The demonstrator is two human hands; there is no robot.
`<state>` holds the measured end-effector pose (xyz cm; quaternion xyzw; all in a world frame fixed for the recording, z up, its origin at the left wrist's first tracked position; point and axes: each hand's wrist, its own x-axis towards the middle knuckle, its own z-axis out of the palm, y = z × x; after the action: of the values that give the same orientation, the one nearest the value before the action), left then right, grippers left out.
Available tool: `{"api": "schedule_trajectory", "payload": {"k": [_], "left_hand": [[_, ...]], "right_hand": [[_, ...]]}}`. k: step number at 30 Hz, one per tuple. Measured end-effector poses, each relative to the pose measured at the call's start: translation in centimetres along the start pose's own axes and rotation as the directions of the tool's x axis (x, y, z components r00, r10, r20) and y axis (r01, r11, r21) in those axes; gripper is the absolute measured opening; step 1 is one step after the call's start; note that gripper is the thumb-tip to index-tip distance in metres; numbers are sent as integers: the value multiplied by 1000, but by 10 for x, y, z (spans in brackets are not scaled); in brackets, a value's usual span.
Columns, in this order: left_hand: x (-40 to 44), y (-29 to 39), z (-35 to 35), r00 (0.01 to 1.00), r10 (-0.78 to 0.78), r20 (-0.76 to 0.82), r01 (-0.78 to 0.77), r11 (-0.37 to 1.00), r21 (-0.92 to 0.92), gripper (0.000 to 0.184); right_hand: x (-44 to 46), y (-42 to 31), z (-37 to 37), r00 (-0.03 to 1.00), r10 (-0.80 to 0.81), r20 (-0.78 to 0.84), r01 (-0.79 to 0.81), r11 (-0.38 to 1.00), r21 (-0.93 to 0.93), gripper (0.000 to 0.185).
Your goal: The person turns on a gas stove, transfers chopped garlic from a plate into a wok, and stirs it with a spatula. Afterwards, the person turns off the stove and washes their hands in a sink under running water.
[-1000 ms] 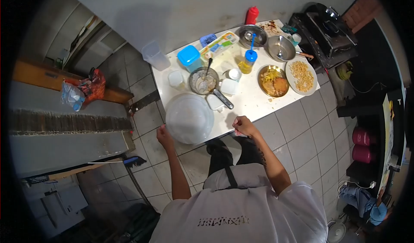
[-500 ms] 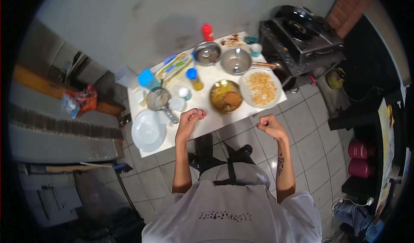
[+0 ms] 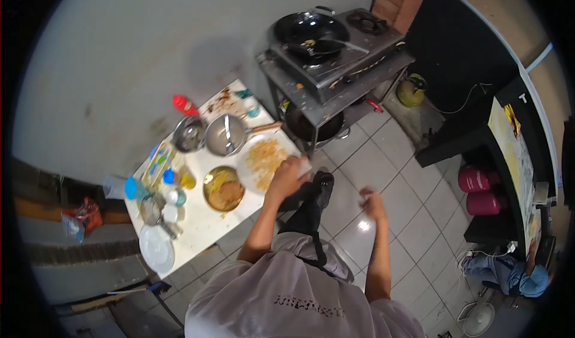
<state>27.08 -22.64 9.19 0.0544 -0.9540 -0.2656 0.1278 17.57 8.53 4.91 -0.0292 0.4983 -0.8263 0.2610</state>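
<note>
My left hand (image 3: pixel 286 179) is over the right corner of the white table (image 3: pixel 197 233), in front of the rim of a white plate (image 3: pixel 244 173) of pale yellow-brown pieces. Its fingertips are not distinct, and whether it touches the plate is unclear. My right hand (image 3: pixel 372 204) hangs over the tiled floor, fingers curled and slightly blurred, with nothing visible in it. Left of the plate stands a gold-coloured bowl (image 3: pixel 208 188) holding yellow strips and an orange-brown heap. A saucepan (image 3: pixel 225 134) with a wooden handle and a smaller metal bowl (image 3: pixel 189 134) stand behind.
A stove (image 3: pixel 335 68) with a black wok (image 3: pixel 311 32) stands beyond the table. A green gas cylinder (image 3: pixel 410 91) is right of it. A red bottle (image 3: pixel 184 105), a blue-capped jar (image 3: pixel 187 181) and a strainer (image 3: pixel 151 209) are on the table. Another person (image 3: pixel 521 275) is at far right.
The view has turned right, so the table sits further left and the stove shows more fully. My left hand has moved from the table's front to beside the plate.
</note>
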Motion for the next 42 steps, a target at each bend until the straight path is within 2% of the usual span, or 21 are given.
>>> {"api": "schedule_trajectory", "payload": {"k": [1, 3, 6, 7, 11, 14, 16, 18, 21, 22, 24, 25, 27, 28, 30, 31, 34, 36, 37, 40, 42], "left_hand": [[18, 11, 15, 1000, 14, -1, -14, 1000, -5, 30], [64, 28, 39, 897, 74, 436, 226, 770, -596, 25], [125, 28, 101, 884, 150, 444, 252, 647, -720, 17], [151, 33, 113, 882, 164, 441, 245, 640, -728, 17], [244, 67, 95, 931, 82, 356, 233, 617, -752, 17], [282, 75, 87, 962, 3, 272, 216, 600, -770, 19], [297, 72, 81, 943, -52, 328, 312, 476, -823, 16], [301, 54, 90, 958, -139, 251, 287, 442, -850, 14], [294, 39, 89, 919, -382, 98, 272, 435, -858, 16], [288, 34, 93, 879, -476, 34, 260, 417, -871, 17], [276, 24, 102, 672, -724, 154, 357, 135, -924, 24], [268, 19, 106, 647, -751, 131, 347, 136, -928, 24], [255, 10, 121, 383, -917, 108, 152, -53, -987, 26], [245, 1, 131, 351, -931, 101, 129, -58, -990, 26], [223, -26, 141, 67, -997, 44, -20, -45, -999, 31], [208, -43, 141, 16, -998, 55, -72, -56, -996, 30], [162, -98, 137, -180, -981, 69, -191, -34, -981, 33], [146, -120, 128, -261, -964, 56, -137, -21, -990, 37], [140, -129, 128, -264, -963, 60, -144, -22, -989, 37], [135, -153, 118, -91, -994, 52, 151, -66, -986, 40], [168, -144, 97, -282, -957, 65, -112, -35, -993, 23]], "right_hand": [[-3, 8, -18, 997, 56, 49, -41, 960, -275, 28], [21, 8, -45, 977, 193, 95, -58, 661, -748, 29], [72, -29, -90, 991, 121, 57, -4, 448, -894, 24], [93, -44, -104, 987, 35, 157, 125, 453, -883, 12], [187, -126, -113, 987, 83, 140, 81, 497, -864, 8], [249, -171, -93, 992, -59, 115, 129, 442, -888, 12], [293, -184, -80, 994, 7, 110, 84, 603, -794, 18], [339, -186, -69, 959, 94, 268, 156, 614, -774, 18], [402, -173, -47, 755, 457, 469, 42, 681, -731, 15], [422, -166, -39, 647, 553, 525, 83, 634, -769, 14], [448, -149, -23, 491, 650, 580, 143, 597, -789, 13], [456, -142, -16, 408, 691, 598, 174, 584, -793, 12], [460, -149, 11, 265, 761, 593, 255, 537, -804, 12], [463, -143, 13, 228, 777, 587, 267, 530, -805, 12], [466, -126, 19, 150, 793, 591, 268, 543, -796, 12], [466, -120, 24, 123, 799, 589, 277, 542, -793, 12], [456, -106, 34, 119, 813, 570, 290, 521, -803, 12], [444, -96, 39, 162, 819, 550, 250, 505, -826, 13], [439, -90, 41, 163, 815, 556, 257, 509, -821, 14], [419, -76, 49, 177, 811, 558, 180, 531, -828, 15], [403, -71, 54, 229, 844, 485, 161, 459, -874, 15]]}}
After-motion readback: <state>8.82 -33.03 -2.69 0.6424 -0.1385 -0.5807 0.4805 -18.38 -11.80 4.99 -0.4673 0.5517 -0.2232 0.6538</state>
